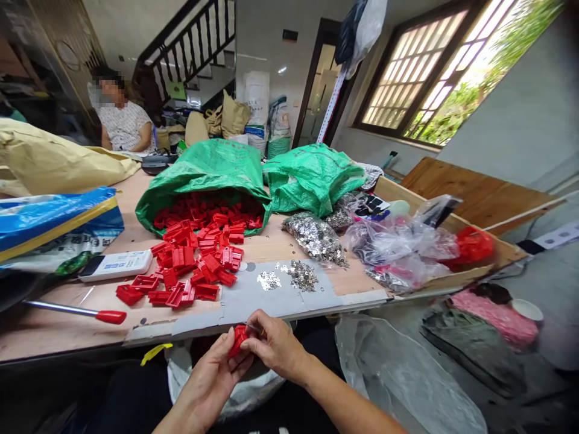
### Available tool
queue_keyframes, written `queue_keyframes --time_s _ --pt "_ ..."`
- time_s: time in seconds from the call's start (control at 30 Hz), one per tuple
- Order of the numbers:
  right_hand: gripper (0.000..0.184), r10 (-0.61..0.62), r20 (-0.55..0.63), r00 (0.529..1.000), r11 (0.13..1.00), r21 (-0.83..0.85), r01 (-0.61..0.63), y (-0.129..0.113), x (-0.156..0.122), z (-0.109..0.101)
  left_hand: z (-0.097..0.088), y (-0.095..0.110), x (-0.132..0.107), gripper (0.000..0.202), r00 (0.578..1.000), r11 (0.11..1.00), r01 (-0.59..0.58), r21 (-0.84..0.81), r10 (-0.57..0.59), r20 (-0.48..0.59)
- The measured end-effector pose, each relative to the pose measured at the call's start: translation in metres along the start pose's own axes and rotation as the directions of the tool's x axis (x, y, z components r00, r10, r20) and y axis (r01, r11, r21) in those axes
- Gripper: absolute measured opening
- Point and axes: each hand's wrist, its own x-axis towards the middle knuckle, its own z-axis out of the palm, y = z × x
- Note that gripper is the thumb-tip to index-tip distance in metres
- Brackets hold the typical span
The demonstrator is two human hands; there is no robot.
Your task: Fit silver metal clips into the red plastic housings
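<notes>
Below the table's near edge, my left hand (216, 377) grips a small red plastic clip (237, 340). My right hand (274, 345) is pinched against the same clip from the right, with what looks like a tiny metal piece at its fingertips. Just beyond, on the wooden table (54, 328), lies a spread of red plastic clips (194, 265) spilling from an open green sack (205, 172). Two small heaps of shiny metal pieces (292, 277) rest on a grey sheet in front of my hands.
A white remote (116, 265) and a red-handled tool (79, 311) lie at the left. A second green sack (312, 178), bags of metal parts (316, 238) and plastic bags (402, 247) crowd the right. Another person (122, 117) sits at the far left end.
</notes>
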Motion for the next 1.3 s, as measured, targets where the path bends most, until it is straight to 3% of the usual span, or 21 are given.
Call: queue_keyframes --time_s 0.1,0.17,0.33,0.47,0.67,0.83,0.93,1.13,1.3 --pt "0.022 0.021 0.035 0.999 1.0 -0.018 -0.02 0.005 0.0 -0.004 -0.024 -0.002 0.009 0.011 0.999 0.994 0.032 0.104 -0.034 0.02" --pt "0.019 0.023 0.024 0.999 0.999 -0.027 -0.023 0.009 0.002 -0.01 -0.041 -0.005 0.017 0.016 1.0 0.982 -0.013 0.187 0.012 0.005" --pt "0.012 0.033 -0.061 0.998 0.995 -0.091 -0.038 0.01 0.013 -0.027 -0.063 -0.014 0.031 0.042 0.979 0.967 -0.103 0.234 0.141 -0.149" --pt "0.009 -0.032 -0.081 0.996 0.987 -0.159 0.019 0.003 0.032 -0.024 -0.06 -0.015 0.032 0.039 0.98 0.972 -0.093 0.217 0.128 -0.154" --pt "0.018 -0.151 -0.066 0.986 0.954 -0.272 0.128 -0.013 0.068 0.004 -0.06 -0.012 0.028 0.039 0.98 0.986 -0.082 0.145 0.106 -0.168" --pt "0.031 -0.125 -0.029 0.992 0.902 -0.419 0.101 -0.023 0.093 0.029 -0.062 -0.011 0.029 0.035 0.979 0.987 -0.084 0.133 0.107 -0.173" --pt "0.025 -0.084 -0.061 0.995 0.87 -0.491 0.043 -0.024 0.103 0.037 -0.062 -0.012 0.029 0.034 0.976 0.987 -0.095 0.131 0.118 -0.181" --pt "0.013 -0.023 -0.103 0.994 0.829 -0.558 -0.039 -0.022 0.113 0.037 -0.055 -0.01 0.021 0.027 0.98 0.981 -0.102 0.163 0.128 -0.154" --pt "0.013 -0.149 -0.044 0.988 0.9 -0.42 0.117 -0.023 0.1 0.018 -0.045 0.003 0.004 0.025 0.995 0.992 -0.091 0.091 0.088 0.04"
